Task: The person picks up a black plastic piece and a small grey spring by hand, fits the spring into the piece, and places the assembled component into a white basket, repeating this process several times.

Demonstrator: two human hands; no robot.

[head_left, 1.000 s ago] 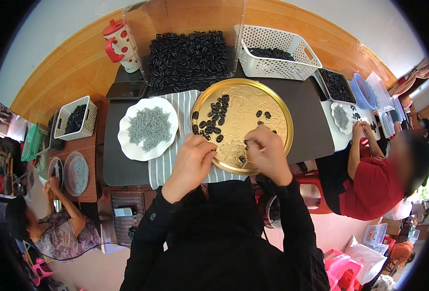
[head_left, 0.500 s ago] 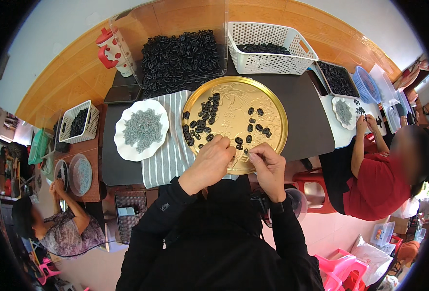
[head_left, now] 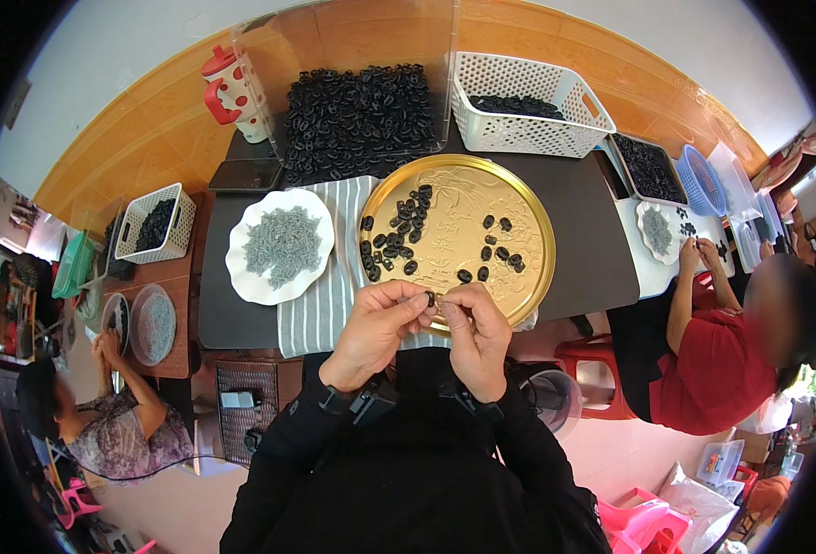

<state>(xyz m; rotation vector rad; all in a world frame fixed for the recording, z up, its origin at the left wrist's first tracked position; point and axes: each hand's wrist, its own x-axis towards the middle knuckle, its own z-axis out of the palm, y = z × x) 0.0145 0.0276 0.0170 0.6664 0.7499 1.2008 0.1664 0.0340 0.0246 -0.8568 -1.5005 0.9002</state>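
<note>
Both my hands meet over the near rim of a round gold tray. Thumb and fingertips of my left hand pinch a small black oval piece. Against its other side my right hand presses its closed fingertips, which partly hide the piece. On the tray lie more black oval pieces with two holes: a dense group at the left and a looser group at the right. Left of the tray, a white scalloped plate holds a heap of small grey pieces.
A clear bin of black pieces and a white perforated basket stand behind the tray. A striped cloth lies under tray and plate. A spotted cup stands far left. One person works at right, another at left.
My hands have come together at the tray's near edge, the left drawing back toward me and the right moving left. The black piece is now between them. The view has shifted slightly.
</note>
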